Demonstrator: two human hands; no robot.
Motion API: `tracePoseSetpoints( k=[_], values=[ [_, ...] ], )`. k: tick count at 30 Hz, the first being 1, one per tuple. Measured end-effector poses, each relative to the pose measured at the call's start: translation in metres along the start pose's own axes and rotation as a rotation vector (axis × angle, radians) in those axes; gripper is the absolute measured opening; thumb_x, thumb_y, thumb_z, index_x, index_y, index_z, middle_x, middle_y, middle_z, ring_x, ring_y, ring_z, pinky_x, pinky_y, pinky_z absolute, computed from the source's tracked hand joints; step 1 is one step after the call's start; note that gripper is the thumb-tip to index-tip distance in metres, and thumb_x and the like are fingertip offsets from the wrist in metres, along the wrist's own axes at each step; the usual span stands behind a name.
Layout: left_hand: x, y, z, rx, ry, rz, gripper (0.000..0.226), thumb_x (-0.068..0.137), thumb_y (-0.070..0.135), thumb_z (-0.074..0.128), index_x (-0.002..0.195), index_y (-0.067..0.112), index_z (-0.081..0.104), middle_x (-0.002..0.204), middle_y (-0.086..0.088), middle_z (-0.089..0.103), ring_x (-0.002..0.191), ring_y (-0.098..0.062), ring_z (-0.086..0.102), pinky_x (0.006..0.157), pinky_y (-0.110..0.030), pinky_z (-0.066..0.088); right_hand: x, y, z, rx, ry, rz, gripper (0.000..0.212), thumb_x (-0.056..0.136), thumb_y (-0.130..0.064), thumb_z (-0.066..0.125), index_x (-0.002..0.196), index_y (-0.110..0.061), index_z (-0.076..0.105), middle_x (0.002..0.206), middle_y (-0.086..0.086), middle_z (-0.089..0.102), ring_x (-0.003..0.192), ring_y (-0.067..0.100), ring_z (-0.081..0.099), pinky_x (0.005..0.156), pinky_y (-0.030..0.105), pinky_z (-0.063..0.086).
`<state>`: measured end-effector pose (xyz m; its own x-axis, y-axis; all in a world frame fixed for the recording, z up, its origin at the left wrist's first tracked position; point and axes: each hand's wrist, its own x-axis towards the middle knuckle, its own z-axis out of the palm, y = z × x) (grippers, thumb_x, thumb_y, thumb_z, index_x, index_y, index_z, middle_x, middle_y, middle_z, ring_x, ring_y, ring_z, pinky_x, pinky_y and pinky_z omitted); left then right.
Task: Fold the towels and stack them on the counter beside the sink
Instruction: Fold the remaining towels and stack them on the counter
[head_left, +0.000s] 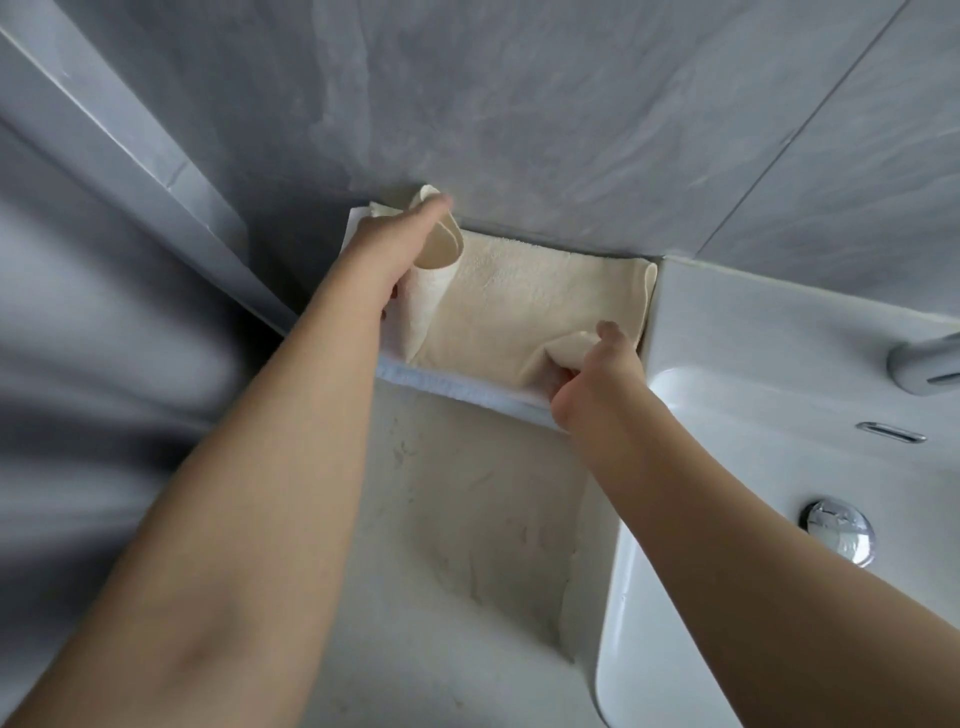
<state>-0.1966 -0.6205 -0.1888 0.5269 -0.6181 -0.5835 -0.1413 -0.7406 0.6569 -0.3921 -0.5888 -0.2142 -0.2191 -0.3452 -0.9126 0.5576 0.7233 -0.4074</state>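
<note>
A cream towel (519, 306) lies on top of a folded white towel (447, 384) at the back of the counter (467, 545), against the wall and left of the sink (779, 364). My left hand (395, 244) grips the cream towel's far left corner, which is lifted and curled. My right hand (587, 374) pinches the towel's near right corner, also raised off the stack.
The grey tiled wall (571, 130) stands directly behind the towels. The white sink holds a chrome drain plug (841, 530), an overflow slot (891, 432) and a tap (924, 358) at the right edge. Pale counter surface extends toward me.
</note>
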Motion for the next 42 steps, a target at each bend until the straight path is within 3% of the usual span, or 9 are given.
tracePoseSetpoints(
  k=[4, 8, 12, 16, 19, 23, 29, 34, 42],
  values=[
    [0.005, 0.013, 0.038, 0.454, 0.127, 0.100, 0.116, 0.061, 0.074, 0.071, 0.151, 0.012, 0.030, 0.143, -0.004, 0.046, 0.127, -0.025, 0.051, 0.094, -0.036, 0.043, 0.005, -0.010, 0.003, -0.273, -0.064, -0.183, 0.034, 0.097, -0.023, 0.051, 0.127, -0.010, 0.058, 0.077, -0.001, 0.050, 0.062, 0.013, 0.048, 0.072, 0.029, 0.044],
    [0.012, -0.001, 0.064, 0.686, 0.275, 0.257, 0.093, 0.077, 0.039, 0.074, 0.148, 0.003, 0.027, 0.143, -0.016, 0.041, 0.130, -0.033, 0.042, 0.101, -0.041, 0.038, 0.006, -0.031, 0.007, -0.520, -0.025, -0.193, 0.033, 0.091, -0.018, 0.052, 0.124, -0.014, 0.057, 0.083, 0.002, 0.050, 0.072, 0.020, 0.049, 0.076, 0.033, 0.047],
    [0.026, -0.011, 0.052, 0.540, 0.356, 0.221, 0.068, 0.084, 0.021, 0.072, 0.139, 0.003, 0.036, 0.133, -0.016, 0.055, 0.123, -0.034, 0.054, 0.095, -0.039, 0.043, 0.009, -0.044, 0.015, -0.607, -0.086, -0.228, 0.040, 0.087, -0.030, 0.063, 0.123, -0.013, 0.056, 0.107, 0.005, 0.061, 0.091, 0.028, 0.059, 0.074, 0.034, 0.043],
    [0.015, -0.012, 0.036, 0.552, 0.329, 0.361, 0.060, 0.092, 0.018, 0.061, 0.144, 0.004, 0.037, 0.119, -0.013, 0.061, 0.108, -0.032, 0.061, 0.075, -0.036, 0.041, 0.010, -0.048, 0.014, -1.054, -0.022, -0.702, 0.040, 0.093, -0.016, 0.045, 0.132, -0.008, 0.050, 0.127, 0.010, 0.057, 0.115, 0.032, 0.055, 0.085, 0.032, 0.040],
    [-0.017, -0.016, 0.032, 0.467, 0.253, 0.538, 0.030, 0.091, 0.026, 0.058, 0.118, 0.011, 0.058, 0.116, -0.010, 0.057, 0.099, -0.028, 0.060, 0.070, -0.031, 0.041, -0.004, -0.046, 0.003, -1.270, -0.097, -1.067, 0.026, 0.092, -0.015, 0.039, 0.113, -0.011, 0.053, 0.101, 0.009, 0.060, 0.094, 0.031, 0.051, 0.074, 0.032, 0.038],
    [-0.089, -0.025, 0.027, 0.065, 0.157, 0.444, 0.011, 0.088, 0.024, 0.056, 0.095, 0.021, 0.064, 0.083, 0.004, 0.064, 0.073, -0.015, 0.060, 0.061, -0.029, 0.044, -0.030, -0.043, -0.031, -1.228, -0.227, -1.273, 0.006, 0.096, -0.021, 0.046, 0.090, -0.019, 0.046, 0.081, -0.003, 0.049, 0.084, 0.020, 0.042, 0.067, 0.027, 0.026],
    [-0.202, -0.029, 0.031, -0.380, -0.058, 0.265, 0.022, 0.082, 0.006, 0.056, 0.086, 0.025, 0.067, 0.088, 0.000, 0.071, 0.090, -0.024, 0.069, 0.081, -0.040, 0.055, -0.066, -0.062, -0.126, -1.012, -0.287, -1.129, 0.020, 0.080, -0.014, 0.047, 0.097, -0.013, 0.058, 0.087, 0.000, 0.063, 0.088, 0.028, 0.058, 0.074, 0.041, 0.048],
    [-0.279, -0.037, 0.069, -0.282, -0.341, 0.263, 0.020, 0.082, 0.005, 0.059, 0.091, 0.017, 0.072, 0.085, -0.006, 0.076, 0.082, -0.028, 0.074, 0.074, -0.046, 0.060, -0.083, -0.081, -0.218, -0.899, -0.223, -1.003, 0.020, 0.078, -0.021, 0.049, 0.088, -0.006, 0.058, 0.069, -0.003, 0.053, 0.063, 0.018, 0.049, 0.055, 0.030, 0.040],
    [-0.375, -0.035, 0.197, -0.189, -0.558, 0.230, 0.016, 0.085, 0.008, 0.060, 0.080, 0.016, 0.073, 0.074, -0.006, 0.075, 0.076, -0.029, 0.074, 0.073, -0.044, 0.060, -0.072, -0.135, -0.373, -0.889, -0.193, -0.765, 0.018, 0.088, -0.025, 0.059, 0.090, -0.010, 0.069, 0.078, 0.009, 0.068, 0.070, 0.020, 0.062, 0.067, 0.034, 0.052]
  ],
)
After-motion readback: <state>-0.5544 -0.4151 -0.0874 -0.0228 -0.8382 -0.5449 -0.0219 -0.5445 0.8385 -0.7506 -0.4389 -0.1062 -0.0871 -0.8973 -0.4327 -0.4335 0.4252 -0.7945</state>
